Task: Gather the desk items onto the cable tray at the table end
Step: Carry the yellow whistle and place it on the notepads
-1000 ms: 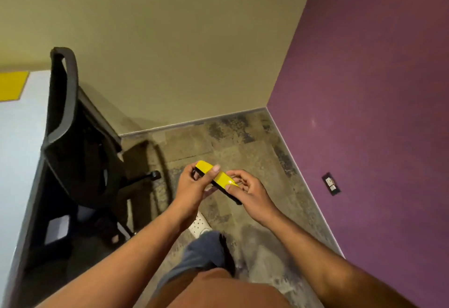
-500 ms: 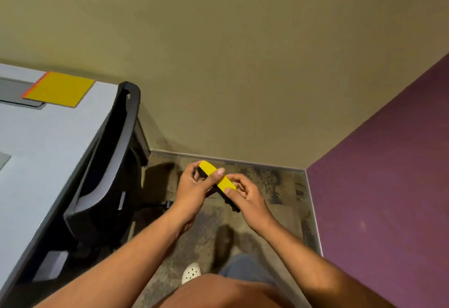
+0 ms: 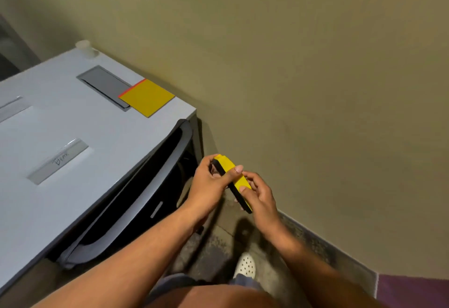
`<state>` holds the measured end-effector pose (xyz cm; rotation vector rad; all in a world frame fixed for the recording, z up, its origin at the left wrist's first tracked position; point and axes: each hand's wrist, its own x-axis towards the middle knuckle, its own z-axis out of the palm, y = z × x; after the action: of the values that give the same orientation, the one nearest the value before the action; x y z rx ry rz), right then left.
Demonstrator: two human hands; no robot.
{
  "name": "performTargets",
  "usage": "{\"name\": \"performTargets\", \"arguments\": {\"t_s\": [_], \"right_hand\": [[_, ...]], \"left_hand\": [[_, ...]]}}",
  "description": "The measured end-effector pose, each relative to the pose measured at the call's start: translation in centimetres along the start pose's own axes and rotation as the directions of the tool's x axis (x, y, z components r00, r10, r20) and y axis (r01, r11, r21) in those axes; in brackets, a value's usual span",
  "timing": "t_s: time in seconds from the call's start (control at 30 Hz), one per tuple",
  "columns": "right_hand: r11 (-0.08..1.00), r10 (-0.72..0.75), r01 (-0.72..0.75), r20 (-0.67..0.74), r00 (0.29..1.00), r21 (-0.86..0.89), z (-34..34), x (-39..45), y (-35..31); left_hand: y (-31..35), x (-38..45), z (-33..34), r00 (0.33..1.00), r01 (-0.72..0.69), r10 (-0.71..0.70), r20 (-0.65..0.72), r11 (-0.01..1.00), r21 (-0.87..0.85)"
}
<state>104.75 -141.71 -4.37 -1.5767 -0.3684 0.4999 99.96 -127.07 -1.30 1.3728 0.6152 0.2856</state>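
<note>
Both hands hold a long yellow-and-black item (image 3: 230,176) in the air, off the desk's right end. My left hand (image 3: 210,181) grips its upper end, thumb laid across the yellow face. My right hand (image 3: 260,194) pinches the lower end. On the grey desk (image 3: 73,123) a yellow pad with a red edge (image 3: 147,97) lies at the far right corner, overlapping the dark grey cable tray lid (image 3: 104,85) set into the desk top.
A black office chair (image 3: 136,201) is pushed under the desk edge just left of my hands. A clear name label (image 3: 58,160) lies on the desk, and a small white cup (image 3: 85,48) stands at its far corner. The beige wall runs close on the right.
The view has swung left, from the purple wall and floor corner to the desk. The tray lid and yellow pad have come into sight. Both hands keep their hold on the yellow item.
</note>
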Motion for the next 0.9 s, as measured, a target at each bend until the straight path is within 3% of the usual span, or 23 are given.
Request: {"name": "performTargets", "arguments": {"t_s": [0.33, 0.63, 0.9], "right_hand": [[0.993, -0.116, 0.111, 0.163, 0.980, 0.044, 4.0, 14.4, -4.2], [0.984, -0.149, 0.170, 0.262, 0.953, -0.060, 11.1, 23.3, -7.8], [0.947, -0.010, 0.169, 0.501, 0.865, -0.273, 16.7, 29.4, -7.4]], "left_hand": [[6.8, 9.6, -2.6, 0.969, -0.133, 0.123, -0.213, 0.991, -0.030], [10.2, 17.1, -9.6, 0.951, -0.185, 0.130, -0.280, 0.966, -0.178], [9.5, 20.7, -16.0, 0.926, -0.134, 0.047, -0.376, 0.969, -0.208]]}}
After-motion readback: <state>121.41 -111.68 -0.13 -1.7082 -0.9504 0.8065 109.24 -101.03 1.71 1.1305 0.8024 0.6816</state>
